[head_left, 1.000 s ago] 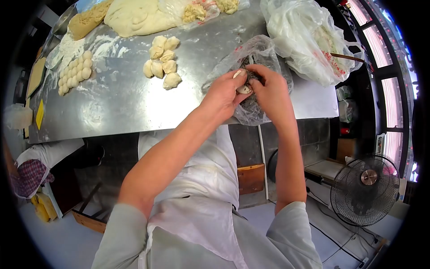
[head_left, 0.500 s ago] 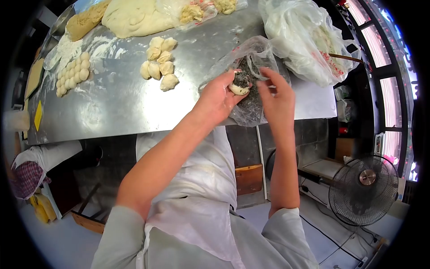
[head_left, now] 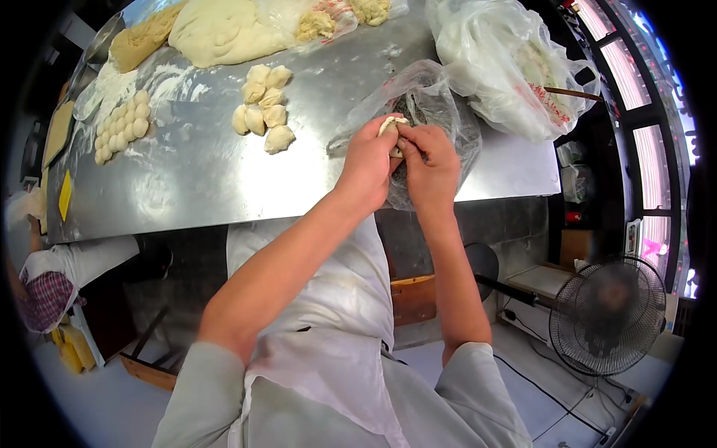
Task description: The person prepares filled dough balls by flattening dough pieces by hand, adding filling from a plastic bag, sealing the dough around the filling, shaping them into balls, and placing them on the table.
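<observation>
Both hands meet over a clear plastic bag (head_left: 461,142) of dark, crumbly filling, near the table's front edge. My left hand (head_left: 366,160) is closed around a small piece of pale dough (head_left: 393,127), mostly hidden by the fingers. My right hand (head_left: 429,160) pinches the edge of the same dough with thumb and fingertips. The dark filling inside the dough is covered from view now. Left of the hands, several rough dough lumps (head_left: 255,119) lie in a cluster on the metal table (head_left: 202,179).
Neat rows of small dough balls (head_left: 122,127) sit by scattered flour at the left. A large dough slab (head_left: 224,33) and a brown mass (head_left: 142,37) lie at the back. A big white plastic bag (head_left: 493,67) stands right. A fan (head_left: 606,313) and another person (head_left: 52,287) are below.
My right hand has moved left from the bag's filling onto the dough and now pinches its edge. The dark filling that showed in the dough is hidden.
</observation>
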`<action>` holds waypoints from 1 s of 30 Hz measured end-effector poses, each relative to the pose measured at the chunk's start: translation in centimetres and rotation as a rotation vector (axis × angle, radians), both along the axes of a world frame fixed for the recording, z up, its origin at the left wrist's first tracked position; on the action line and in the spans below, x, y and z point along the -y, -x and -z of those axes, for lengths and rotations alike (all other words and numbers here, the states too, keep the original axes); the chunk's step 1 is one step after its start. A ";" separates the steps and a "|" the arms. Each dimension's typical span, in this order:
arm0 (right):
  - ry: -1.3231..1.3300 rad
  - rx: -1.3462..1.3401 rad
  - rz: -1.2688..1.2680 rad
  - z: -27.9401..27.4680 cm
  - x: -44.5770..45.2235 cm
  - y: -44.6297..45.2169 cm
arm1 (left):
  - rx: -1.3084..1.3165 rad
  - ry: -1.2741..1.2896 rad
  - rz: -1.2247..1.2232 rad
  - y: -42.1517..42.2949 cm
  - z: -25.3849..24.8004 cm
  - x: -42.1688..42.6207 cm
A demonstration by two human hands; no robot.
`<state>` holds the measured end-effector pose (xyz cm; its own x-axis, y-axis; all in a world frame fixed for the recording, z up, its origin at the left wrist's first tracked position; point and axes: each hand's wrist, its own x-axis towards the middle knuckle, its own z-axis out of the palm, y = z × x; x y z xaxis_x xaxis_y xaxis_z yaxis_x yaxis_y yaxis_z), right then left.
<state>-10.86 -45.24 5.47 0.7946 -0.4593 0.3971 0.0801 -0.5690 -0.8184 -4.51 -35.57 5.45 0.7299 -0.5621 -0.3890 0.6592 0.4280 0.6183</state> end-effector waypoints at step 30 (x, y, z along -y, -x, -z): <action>-0.014 -0.223 -0.242 -1.2 1.4 -0.5 | 0.154 -0.189 0.281 -1.1 -2.7 -1.5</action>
